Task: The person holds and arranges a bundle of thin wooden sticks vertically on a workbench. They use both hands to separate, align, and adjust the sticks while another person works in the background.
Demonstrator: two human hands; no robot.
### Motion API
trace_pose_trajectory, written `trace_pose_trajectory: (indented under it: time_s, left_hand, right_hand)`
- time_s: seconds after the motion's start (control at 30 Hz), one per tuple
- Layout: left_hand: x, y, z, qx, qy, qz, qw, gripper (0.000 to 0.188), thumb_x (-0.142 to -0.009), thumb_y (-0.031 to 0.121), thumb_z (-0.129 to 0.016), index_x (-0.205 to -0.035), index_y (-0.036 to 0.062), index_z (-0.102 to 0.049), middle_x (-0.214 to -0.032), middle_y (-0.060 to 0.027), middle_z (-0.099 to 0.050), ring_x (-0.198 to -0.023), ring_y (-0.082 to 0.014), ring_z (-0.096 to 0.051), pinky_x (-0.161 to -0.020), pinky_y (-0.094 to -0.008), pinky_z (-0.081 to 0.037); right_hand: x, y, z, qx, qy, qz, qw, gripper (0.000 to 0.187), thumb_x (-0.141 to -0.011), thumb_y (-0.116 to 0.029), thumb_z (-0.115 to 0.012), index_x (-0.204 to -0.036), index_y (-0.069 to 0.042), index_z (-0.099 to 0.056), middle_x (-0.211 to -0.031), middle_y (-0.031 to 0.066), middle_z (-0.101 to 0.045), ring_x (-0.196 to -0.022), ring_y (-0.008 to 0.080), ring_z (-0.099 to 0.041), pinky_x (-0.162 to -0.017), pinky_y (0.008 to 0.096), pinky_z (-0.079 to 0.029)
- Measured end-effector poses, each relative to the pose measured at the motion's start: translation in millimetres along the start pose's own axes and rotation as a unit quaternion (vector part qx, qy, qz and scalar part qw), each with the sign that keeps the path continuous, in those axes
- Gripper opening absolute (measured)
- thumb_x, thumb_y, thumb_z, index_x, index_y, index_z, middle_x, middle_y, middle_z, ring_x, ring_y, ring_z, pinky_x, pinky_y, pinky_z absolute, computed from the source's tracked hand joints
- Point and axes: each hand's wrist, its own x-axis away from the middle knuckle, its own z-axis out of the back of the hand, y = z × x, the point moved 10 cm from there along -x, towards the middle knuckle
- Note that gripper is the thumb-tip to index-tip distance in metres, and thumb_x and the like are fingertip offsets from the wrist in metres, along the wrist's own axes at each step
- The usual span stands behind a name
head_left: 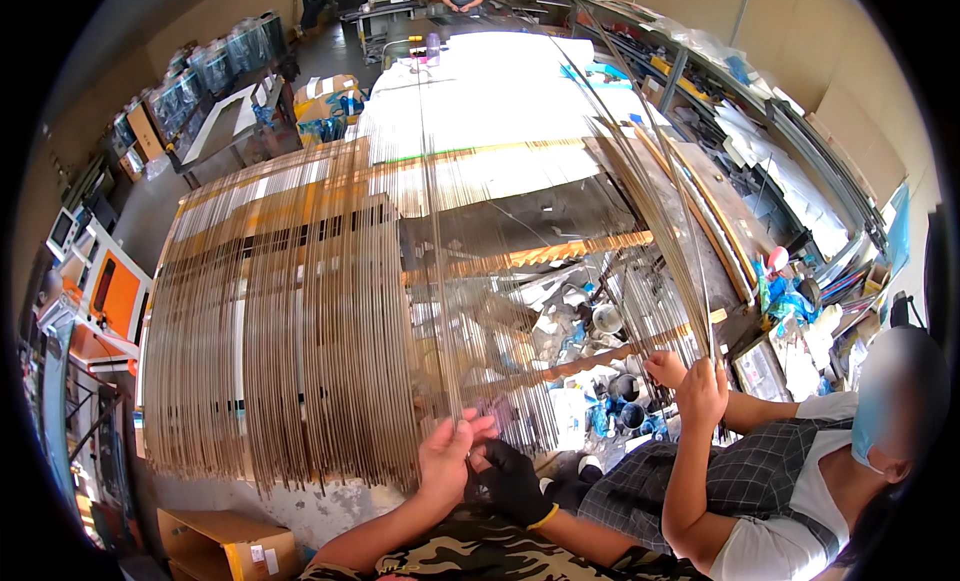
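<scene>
My bare left hand (447,453) is closed around the near ends of a few long, thin rods (437,251), which run away from me over the rack. Close against it on the right is my right hand (512,484), in a black glove with a yellow cuff. Its fingers are curled in toward the left hand, and what they grip is hidden. To the left, many similar brown-grey rods (280,351) lie side by side in a dense layer. Toothed wooden bars (585,249) cross beneath the sparser rods on the right.
On my right a masked co-worker's hands (700,393) hold a tall bundle of rods (672,241). Cups and scraps (607,319) show through the rack's gap. A cardboard box (228,543) stands at lower left, white sheets (480,91) lie beyond the rack, and loaded shelves (790,171) line the right.
</scene>
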Motion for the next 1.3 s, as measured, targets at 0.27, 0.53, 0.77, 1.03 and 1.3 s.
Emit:
trace_pose_trajectory:
  time_s: [0.27,0.53,0.77,1.03,1.3]
  left_hand:
    - [1,14,1,-0.05,0.008,-0.063,0.997,0.031,-0.101,0.023,-0.047,-0.122,0.0006,-0.052,-0.1,-0.014,-0.067,-0.074,-0.0164,-0.063,-0.069,-0.0278,-0.052]
    - [7,27,24,-0.067,0.062,-0.074,0.993,0.027,-0.101,0.021,-0.047,-0.119,0.0026,-0.055,-0.072,-0.0049,-0.061,-0.045,-0.0052,-0.039,-0.043,-0.0197,-0.033]
    - [16,27,26,-0.068,0.07,-0.076,0.992,0.026,-0.1,0.02,-0.048,-0.116,0.0019,-0.055,-0.073,-0.0061,-0.062,-0.045,-0.0057,-0.04,-0.044,-0.02,-0.034]
    - [19,22,31,-0.069,0.069,-0.081,0.992,0.028,-0.1,0.022,-0.048,-0.118,0.0013,-0.056,-0.076,-0.0056,-0.064,-0.047,-0.0038,-0.041,-0.044,-0.0183,-0.034]
    - [19,19,30,-0.06,0.08,-0.066,0.993,0.027,-0.1,0.022,-0.049,-0.117,0.0012,-0.056,-0.077,-0.0061,-0.064,-0.047,-0.0043,-0.041,-0.045,-0.0189,-0.034]
  right_hand:
    - [3,-5,26,0.044,0.121,0.073,0.989,0.012,-0.095,-0.015,-0.05,-0.098,-0.004,-0.053,-0.072,0.0079,-0.056,-0.065,0.0173,-0.054,-0.061,0.032,-0.045]
    - [-22,11,92,0.111,0.239,0.175,0.949,0.027,-0.093,-0.01,-0.053,-0.118,-0.003,-0.062,-0.068,0.0021,-0.053,-0.062,0.0095,-0.046,-0.058,0.0256,-0.042]
    - [-85,53,142,0.173,0.285,0.169,0.927,0.029,-0.088,-0.012,-0.055,-0.114,-0.003,-0.063,-0.092,0.0238,-0.066,-0.084,0.0372,-0.067,-0.07,0.038,-0.052]
    - [-107,71,138,0.227,0.272,0.161,0.921,0.029,-0.085,-0.019,-0.058,-0.111,-0.007,-0.065,-0.086,0.0232,-0.066,-0.079,0.0388,-0.065,-0.067,0.0421,-0.052]
    - [-62,91,134,0.27,0.255,0.098,0.923,0.015,-0.086,-0.015,-0.053,-0.098,-0.008,-0.06,-0.076,0.0192,-0.063,-0.073,0.0393,-0.062,-0.062,0.0457,-0.047]
